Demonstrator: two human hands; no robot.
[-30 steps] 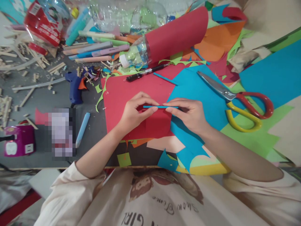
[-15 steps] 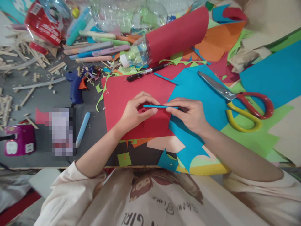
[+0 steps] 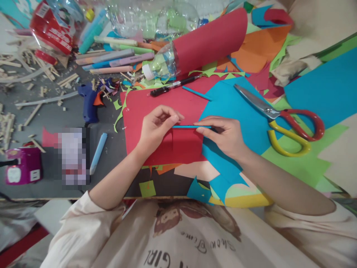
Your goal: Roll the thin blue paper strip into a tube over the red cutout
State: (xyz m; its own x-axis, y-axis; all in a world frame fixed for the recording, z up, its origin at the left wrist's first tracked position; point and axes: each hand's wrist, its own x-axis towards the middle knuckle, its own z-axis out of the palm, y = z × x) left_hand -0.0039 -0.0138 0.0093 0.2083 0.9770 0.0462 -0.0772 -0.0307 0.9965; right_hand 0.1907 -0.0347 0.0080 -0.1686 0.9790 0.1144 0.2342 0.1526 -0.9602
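A thin blue rolled-paper stick [image 3: 189,127] lies level above a red paper sheet [image 3: 145,108]. My right hand [image 3: 223,132] pinches its right part between thumb and fingers. My left hand [image 3: 158,124] is at the stick's left end, thumb closed against curled, slightly blurred fingers; whether anything is between them is hidden. Behind the hands, a similar blue stick [image 3: 196,93] rests across the red and blue sheets, near a black pen [image 3: 174,86]. Scissors [image 3: 275,113] with red and yellow handles lie partly open on the blue paper [image 3: 234,100] to the right.
A clear bottle wrapped in red paper [image 3: 212,41] lies at the back. On the left are a blue glue gun [image 3: 89,102], a light-blue marker [image 3: 98,153], a purple device [image 3: 24,165] and wood scraps. Several markers [image 3: 119,59] lie behind; coloured paper scraps cover the right.
My left thumb and fingers have moved up and slightly left and curled closer together, uncovering more of the stick's middle. The right hand and the stick have stayed in place.
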